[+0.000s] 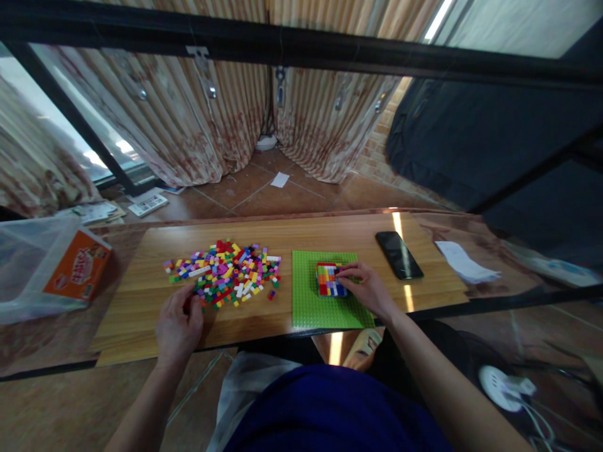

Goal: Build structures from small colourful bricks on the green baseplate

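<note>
A heap of small mixed-colour building bricks [226,270] is spread over the left half of the wooden table. At its near left edge my left hand [179,323] rests on the table with its fingers curled inward; a dark red patch shows by the thumb, too unclear to name. To the right lies a green studded baseplate [306,307], carrying a low rectangular block of multicoloured bricks [327,282]. My right hand [367,289] reaches in from the right, its fingertips pinched on a small dark brick at the block's upper right. The fingers partly cover that brick.
A black phone [399,255] lies on the table [141,301] right of the baseplate. Beyond the right end are white papers [465,260]. A clear plastic bin [32,263] with an orange label stands at the left. A dark metal bar [301,47] crosses ahead.
</note>
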{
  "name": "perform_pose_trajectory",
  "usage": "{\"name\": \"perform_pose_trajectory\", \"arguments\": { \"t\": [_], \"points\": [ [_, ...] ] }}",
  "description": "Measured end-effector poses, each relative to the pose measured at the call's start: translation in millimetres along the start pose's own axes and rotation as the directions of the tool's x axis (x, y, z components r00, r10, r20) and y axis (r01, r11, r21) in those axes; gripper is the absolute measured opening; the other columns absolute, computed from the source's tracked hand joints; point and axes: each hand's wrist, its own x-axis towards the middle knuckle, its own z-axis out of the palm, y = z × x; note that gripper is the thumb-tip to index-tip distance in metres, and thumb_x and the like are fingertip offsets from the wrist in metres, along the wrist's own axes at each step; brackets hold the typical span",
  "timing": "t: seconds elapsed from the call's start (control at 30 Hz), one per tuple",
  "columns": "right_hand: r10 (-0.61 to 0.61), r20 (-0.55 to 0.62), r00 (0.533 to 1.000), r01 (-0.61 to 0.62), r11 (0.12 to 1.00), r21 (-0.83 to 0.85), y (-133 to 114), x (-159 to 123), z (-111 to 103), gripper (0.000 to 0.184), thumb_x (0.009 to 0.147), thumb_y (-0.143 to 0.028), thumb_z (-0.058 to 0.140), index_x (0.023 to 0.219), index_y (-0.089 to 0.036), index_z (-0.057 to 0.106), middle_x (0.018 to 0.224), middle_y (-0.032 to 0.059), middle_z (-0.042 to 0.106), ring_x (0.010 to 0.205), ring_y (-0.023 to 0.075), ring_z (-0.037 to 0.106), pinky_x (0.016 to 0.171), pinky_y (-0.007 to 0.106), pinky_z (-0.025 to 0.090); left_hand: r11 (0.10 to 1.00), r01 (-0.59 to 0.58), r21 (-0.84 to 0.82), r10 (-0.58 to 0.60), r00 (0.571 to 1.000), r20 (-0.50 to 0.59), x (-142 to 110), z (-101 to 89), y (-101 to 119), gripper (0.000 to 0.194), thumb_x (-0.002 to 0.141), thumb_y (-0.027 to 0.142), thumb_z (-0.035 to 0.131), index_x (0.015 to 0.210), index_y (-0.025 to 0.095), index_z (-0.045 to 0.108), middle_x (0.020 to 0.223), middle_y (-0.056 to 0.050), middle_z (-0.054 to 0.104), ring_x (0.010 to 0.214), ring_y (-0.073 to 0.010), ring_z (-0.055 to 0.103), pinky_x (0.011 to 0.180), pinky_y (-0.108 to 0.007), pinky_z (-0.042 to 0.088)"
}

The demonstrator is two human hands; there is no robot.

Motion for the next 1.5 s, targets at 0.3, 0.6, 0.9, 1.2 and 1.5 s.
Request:
{"name": "perform_pose_trajectory", "arguments": {
  "t": [0.3, 0.6, 0.9, 1.2, 1.5],
  "points": [
    [0.052, 0.024, 0.998, -0.05, 0.996, -0.07, -8, 6, -2, 0.009, 0.074, -0.028, 0.069, 0.077, -0.024, 0.077, 0.088, 0.0048, 0.067, 0.085, 0.0198, 0.063, 0.082, 0.037, 0.048, 1.0, 0.026, -0.002, -0.026, 1.0, 0.008, 0, 2.3, -2, 0.033, 0.086, 0.034, 0.045, 0.109, 0.016, 0.062, 0.109, -0.012, 0.067, 0.102, -0.0256, 0.062, 0.094, -0.04, 0.048],
    [0.072, 0.0, 0.997, -0.072, 0.997, 0.006, -14, 4, -5, 0.014, 0.072, -0.034, 0.071, 0.077, -0.023, 0.078, 0.08, 0.0048, 0.072, 0.08, 0.0206, 0.065, 0.078, 0.035, 0.048, 1.0, 0.015, -0.023, -0.015, 1.0, 0.011, 2, 0.5, -2, 0.033, 0.086, 0.036, 0.044, 0.107, 0.018, 0.062, 0.108, -0.011, 0.067, 0.102, -0.0264, 0.062, 0.092, -0.04, 0.049],
    [0.293, -0.315, 0.903, -0.19, 0.928, 0.32, -25, -17, -6, 0.029, 0.077, -0.046, 0.065, 0.085, -0.019, 0.073, 0.083, 0.0087, 0.073, 0.076, 0.0232, 0.067, 0.069, 0.037, 0.053, 0.998, 0.024, -0.059, -0.023, 0.999, 0.023, 1, 2.7, -5, 0.037, 0.088, 0.038, 0.041, 0.108, 0.015, 0.062, 0.108, -0.013, 0.068, 0.103, -0.0265, 0.062, 0.094, -0.041, 0.049],
    [-0.181, 0.004, 0.984, 0.179, 0.977, 0.12, -80, -21, 65, 0.019, 0.087, -0.029, 0.054, 0.092, -0.025, 0.072, 0.094, 0.007, 0.068, 0.085, 0.0217, 0.064, 0.075, 0.039, 0.054, 0.994, 0.02, -0.105, -0.021, 1.0, 0.0, -4, 1.3, 0, 0.036, 0.09, 0.035, 0.04, 0.11, 0.014, 0.061, 0.109, -0.014, 0.067, 0.104, -0.0252, 0.062, 0.094, -0.041, 0.049],
    [-0.318, 0.103, 0.942, 0.328, 0.94, -0.098, -120, 25, 124, 0.019, 0.086, -0.027, 0.056, 0.097, -0.023, 0.071, 0.104, 0.0097, 0.064, 0.1, 0.024, 0.058, 0.092, 0.041, 0.046, 0.993, 0.041, -0.115, -0.041, 0.999, -0.003, -5, 1.5, 1, 0.033, 0.089, 0.032, 0.041, 0.11, 0.017, 0.062, 0.107, -0.012, 0.068, 0.1, -0.0239, 0.063, 0.093, -0.041, 0.05]
  ]
}}
